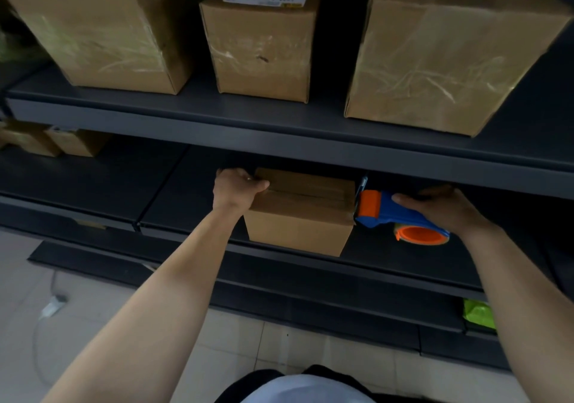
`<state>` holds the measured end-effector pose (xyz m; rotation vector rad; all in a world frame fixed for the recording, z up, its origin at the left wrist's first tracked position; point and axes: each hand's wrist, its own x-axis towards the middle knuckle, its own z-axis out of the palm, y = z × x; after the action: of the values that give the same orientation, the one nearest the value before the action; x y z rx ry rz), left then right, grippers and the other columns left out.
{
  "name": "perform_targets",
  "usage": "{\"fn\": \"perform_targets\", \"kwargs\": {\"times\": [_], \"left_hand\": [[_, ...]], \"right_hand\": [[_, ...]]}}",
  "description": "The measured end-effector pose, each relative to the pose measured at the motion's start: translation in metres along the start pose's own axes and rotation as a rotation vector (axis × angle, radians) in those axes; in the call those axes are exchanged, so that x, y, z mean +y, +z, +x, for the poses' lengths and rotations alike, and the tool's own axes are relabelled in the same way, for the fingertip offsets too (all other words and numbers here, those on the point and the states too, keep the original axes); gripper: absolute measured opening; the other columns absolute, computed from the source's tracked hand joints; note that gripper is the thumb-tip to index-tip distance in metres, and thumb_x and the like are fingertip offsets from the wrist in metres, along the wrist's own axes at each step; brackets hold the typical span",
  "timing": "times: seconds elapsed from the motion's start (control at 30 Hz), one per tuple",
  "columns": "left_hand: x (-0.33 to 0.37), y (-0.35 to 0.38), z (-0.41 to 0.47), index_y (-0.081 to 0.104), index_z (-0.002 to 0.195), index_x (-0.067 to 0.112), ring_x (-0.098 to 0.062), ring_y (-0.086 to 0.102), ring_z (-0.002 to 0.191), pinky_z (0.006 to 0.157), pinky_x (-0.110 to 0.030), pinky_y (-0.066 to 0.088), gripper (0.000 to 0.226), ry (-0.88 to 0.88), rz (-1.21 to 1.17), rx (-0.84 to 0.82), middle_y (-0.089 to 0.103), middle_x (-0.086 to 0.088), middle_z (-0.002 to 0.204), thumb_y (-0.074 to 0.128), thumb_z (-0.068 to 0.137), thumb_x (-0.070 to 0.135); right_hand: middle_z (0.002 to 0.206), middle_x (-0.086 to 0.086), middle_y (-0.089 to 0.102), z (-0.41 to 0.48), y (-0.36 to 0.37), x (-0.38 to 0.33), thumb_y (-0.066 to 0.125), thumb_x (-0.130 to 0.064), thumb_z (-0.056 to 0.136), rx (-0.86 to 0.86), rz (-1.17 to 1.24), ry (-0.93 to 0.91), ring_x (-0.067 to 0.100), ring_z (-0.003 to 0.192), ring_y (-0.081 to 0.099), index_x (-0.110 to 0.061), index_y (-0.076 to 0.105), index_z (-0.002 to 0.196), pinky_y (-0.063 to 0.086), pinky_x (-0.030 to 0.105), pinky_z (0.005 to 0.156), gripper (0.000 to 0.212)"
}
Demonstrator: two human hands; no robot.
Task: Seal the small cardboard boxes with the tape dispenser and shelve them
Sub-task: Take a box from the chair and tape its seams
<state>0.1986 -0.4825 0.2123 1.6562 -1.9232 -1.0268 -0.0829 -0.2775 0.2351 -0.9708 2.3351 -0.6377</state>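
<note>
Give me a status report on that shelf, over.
Left hand gripping left end of small box, box on lower shelf. Right hand holding tape dispenser against box's right edge. Nothing blocking in view.

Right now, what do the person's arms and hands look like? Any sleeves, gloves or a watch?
The left hand and right hand wear no gloves. Both arms are bare up to the picture's edge, with no sleeve showing. Neither wrist carries a watch or band. Rings are too blurred to tell.
</note>
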Motion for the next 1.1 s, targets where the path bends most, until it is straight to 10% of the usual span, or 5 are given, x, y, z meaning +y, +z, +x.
{"fn": "perform_targets", "kwargs": {"times": [0.33, 0.57, 0.73, 0.9, 1.1], "left_hand": [[-0.01, -0.002, 0.009, 0.062, 0.109, 0.007, -0.027, 0.064, 0.1, 0.088, -0.041, 0.053, 0.043, -0.406, -0.451, -0.19, 0.067, -0.013, 0.107, 0.08, 0.075, 0.026], [-0.011, -0.003, 0.01, 0.062, 0.111, 0.004, -0.021, 0.063, 0.089, 0.071, -0.032, 0.054, 0.042, -0.467, -0.588, -0.236, 0.066, -0.01, 0.105, 0.08, 0.076, 0.02], [-0.006, -0.003, 0.01, 0.056, 0.121, 0.007, -0.025, 0.058, 0.106, 0.087, -0.036, 0.05, 0.054, -0.258, -0.26, 0.003, 0.06, -0.009, 0.117, 0.078, 0.078, 0.031], [0.007, 0.007, -0.018, 0.046, 0.13, 0.008, -0.034, 0.04, 0.124, 0.1, -0.043, 0.036, 0.048, 0.248, 0.623, 0.281, 0.04, -0.018, 0.136, 0.058, 0.091, 0.034], [0.034, 0.059, -0.056, 0.02, 0.15, 0.008, -0.028, 0.018, 0.144, 0.117, -0.043, 0.017, 0.078, 0.425, 0.671, -0.211, 0.017, -0.015, 0.157, 0.025, 0.094, 0.062]], "right_hand": [[0.092, 0.002, 0.064, -0.003, 0.006, 0.001, 0.064, -0.061, 0.077, -0.019, 0.017, 0.013, 0.019, 0.085, 0.059, -0.025, 0.068, 0.085, 0.041, 0.029, 0.077, 0.037], [0.09, 0.008, 0.066, -0.009, 0.01, 0.003, 0.058, -0.065, 0.079, -0.033, 0.0, 0.042, 0.021, 0.081, 0.061, -0.019, 0.069, 0.09, 0.047, 0.032, 0.077, 0.048], [0.084, 0.006, 0.067, -0.017, 0.025, -0.004, 0.061, -0.064, 0.078, -0.054, 0.016, 0.06, 0.018, 0.076, 0.061, -0.014, 0.07, 0.083, 0.048, 0.032, 0.072, 0.051], [0.08, 0.011, 0.066, -0.028, 0.043, -0.008, 0.061, -0.063, 0.078, -0.014, 0.045, 0.077, 0.021, 0.073, 0.062, -0.008, 0.069, 0.081, 0.05, 0.033, 0.071, 0.055], [0.08, 0.009, 0.066, -0.033, 0.048, -0.008, 0.061, -0.066, 0.077, -0.006, 0.068, 0.093, 0.022, 0.074, 0.064, -0.011, 0.067, 0.082, 0.052, 0.035, 0.074, 0.055]]}}
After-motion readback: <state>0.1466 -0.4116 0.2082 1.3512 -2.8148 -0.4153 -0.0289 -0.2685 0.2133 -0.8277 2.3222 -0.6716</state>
